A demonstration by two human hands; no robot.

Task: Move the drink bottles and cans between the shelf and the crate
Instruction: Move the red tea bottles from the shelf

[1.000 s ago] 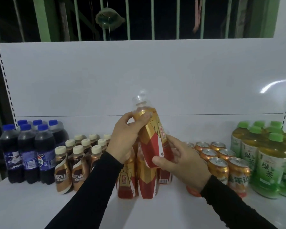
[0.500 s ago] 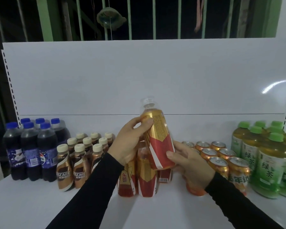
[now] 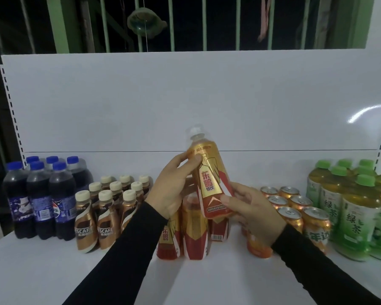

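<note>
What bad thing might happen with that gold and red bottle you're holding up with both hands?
1. The gold and red bottle is tilted above its standing mates; if the left hand or right hand slips, it may topple them.
2. The orange cans sit just behind the right hand, so a careless move might knock one over.

I see open shelf [image 3: 53, 271] along the front edge. The back row is packed: cola bottles [image 3: 40, 201], coffee bottles [image 3: 106, 219], red-gold bottles [image 3: 194, 238], cans [image 3: 295, 208], green tea bottles [image 3: 359, 214]. Narrow gaps between groups. Above the caps, free air before the back panel [image 3: 185, 102].
</note>
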